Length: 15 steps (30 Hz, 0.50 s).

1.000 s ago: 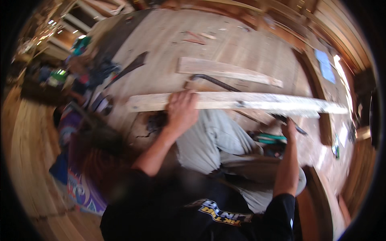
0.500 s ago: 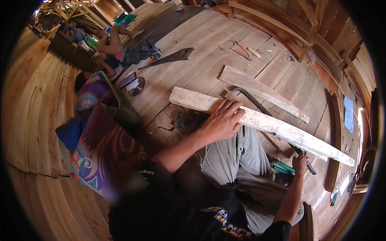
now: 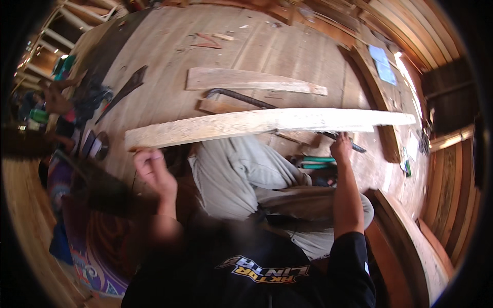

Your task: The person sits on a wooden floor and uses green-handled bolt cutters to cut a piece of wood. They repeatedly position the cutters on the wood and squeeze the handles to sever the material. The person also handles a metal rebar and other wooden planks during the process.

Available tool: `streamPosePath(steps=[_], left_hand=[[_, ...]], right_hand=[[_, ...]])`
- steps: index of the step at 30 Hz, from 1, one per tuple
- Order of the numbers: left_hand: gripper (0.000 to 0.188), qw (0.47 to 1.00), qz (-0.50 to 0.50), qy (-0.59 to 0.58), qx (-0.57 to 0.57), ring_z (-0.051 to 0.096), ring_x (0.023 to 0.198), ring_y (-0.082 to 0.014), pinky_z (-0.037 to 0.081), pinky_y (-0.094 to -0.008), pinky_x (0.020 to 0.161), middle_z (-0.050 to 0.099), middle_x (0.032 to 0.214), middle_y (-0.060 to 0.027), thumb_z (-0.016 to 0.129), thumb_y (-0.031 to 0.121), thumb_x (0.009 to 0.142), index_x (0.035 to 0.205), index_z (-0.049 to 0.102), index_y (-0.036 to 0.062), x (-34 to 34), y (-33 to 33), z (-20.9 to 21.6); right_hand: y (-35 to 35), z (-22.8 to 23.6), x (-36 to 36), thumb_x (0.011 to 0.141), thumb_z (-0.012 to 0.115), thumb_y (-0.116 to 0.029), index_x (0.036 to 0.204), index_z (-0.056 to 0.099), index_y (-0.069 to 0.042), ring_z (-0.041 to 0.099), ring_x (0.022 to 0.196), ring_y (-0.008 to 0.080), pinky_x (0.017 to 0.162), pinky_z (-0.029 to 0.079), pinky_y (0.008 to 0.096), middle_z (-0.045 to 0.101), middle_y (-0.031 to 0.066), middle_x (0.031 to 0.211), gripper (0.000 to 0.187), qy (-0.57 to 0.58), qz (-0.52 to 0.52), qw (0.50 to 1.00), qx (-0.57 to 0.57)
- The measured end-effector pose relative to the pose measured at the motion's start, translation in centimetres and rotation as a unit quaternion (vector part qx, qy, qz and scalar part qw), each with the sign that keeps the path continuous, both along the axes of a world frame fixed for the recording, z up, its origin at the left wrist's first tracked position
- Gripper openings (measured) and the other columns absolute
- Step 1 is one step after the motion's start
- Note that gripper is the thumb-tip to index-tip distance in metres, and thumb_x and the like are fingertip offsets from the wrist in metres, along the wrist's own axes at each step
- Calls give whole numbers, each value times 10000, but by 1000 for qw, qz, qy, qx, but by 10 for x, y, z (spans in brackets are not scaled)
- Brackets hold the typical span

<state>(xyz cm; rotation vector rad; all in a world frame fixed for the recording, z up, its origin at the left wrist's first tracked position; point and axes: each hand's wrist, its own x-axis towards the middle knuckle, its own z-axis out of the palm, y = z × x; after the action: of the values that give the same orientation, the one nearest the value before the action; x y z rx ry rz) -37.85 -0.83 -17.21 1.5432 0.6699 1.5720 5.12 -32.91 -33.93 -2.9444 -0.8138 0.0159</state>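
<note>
A long pale wooden beam (image 3: 257, 122) lies crosswise in front of me, above my bent legs. My left hand (image 3: 156, 172) is just below the beam's left end, fingers curled and blurred. At its fingertips a small reddish-brown sliver shows along the beam's lower edge; I cannot make out what it is. My right hand (image 3: 341, 146) is closed round a dark ribbed steel bar (image 3: 358, 149) under the right part of the beam. Beyond the beam lies a ribbed bar with a bent end (image 3: 233, 94); the beam hides whether both are one piece.
A tapered board (image 3: 251, 80) lies farther out on the plank floor. A handsaw (image 3: 126, 91) and a circular saw blade (image 3: 101, 146) lie left. Green-handled tools (image 3: 317, 161) are beside my leg. Timbers (image 3: 395, 241) stand at right. Another person (image 3: 59, 97) is at far left.
My left hand has left the beam's top and dropped to its left end. The view has swung right, and the beam appears more level. My right hand keeps its grip on the bar.
</note>
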Motion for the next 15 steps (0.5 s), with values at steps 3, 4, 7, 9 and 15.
streamPosePath(steps=[3, 4, 7, 9, 15], left_hand=[[150, 975, -78, -76, -194, 399, 689, -108, 334, -280, 626, 439, 776, -2, 511, 205, 995, 918, 453, 91, -14, -5, -14], [194, 950, -93, -99, -280, 391, 686, -107, 313, -284, 621, 431, 759, 0, 513, 247, 999, 905, 450, 90, -18, -8, -18], [391, 866, -210, -196, -410, 479, 1081, -259, 377, -434, 975, 522, 1157, -114, 505, 411, 995, 1194, 495, 74, -34, 1, -28], [624, 826, -272, -278, -408, 275, 1415, -356, 163, -561, 1183, 347, 1508, -158, 523, 489, 968, 1428, 399, 87, -36, 19, -32], [409, 861, -207, -258, -388, 489, 1266, -296, 358, -504, 1085, 560, 1320, -128, 572, 307, 955, 1296, 516, 87, 17, 49, -23]], right_hand=[[1, 2, -6, 845, 491, -140, 1301, 561, -43, 557, 1180, 441, 990, 465, 470, 494, 250, 1379, 471, 55, -31, 998, -7], [-5, -8, -10, 836, 472, -102, 1162, 606, -73, 588, 1099, 413, 905, 497, 497, 599, 229, 1199, 354, -6, -27, 999, 46], [19, 36, -22, 804, 582, -192, 1121, 614, -54, 616, 1074, 414, 873, 520, 495, 639, 228, 1157, 348, 190, 49, 975, -99], [28, 52, -44, 756, 659, -211, 1098, 610, -47, 631, 1062, 410, 862, 529, 492, 657, 227, 1139, 382, 238, 147, 948, -155], [-20, -27, -43, 668, 781, -190, 1213, 502, -63, 577, 1114, 383, 923, 482, 505, 582, 173, 1128, 625, 107, 179, 965, -161]])
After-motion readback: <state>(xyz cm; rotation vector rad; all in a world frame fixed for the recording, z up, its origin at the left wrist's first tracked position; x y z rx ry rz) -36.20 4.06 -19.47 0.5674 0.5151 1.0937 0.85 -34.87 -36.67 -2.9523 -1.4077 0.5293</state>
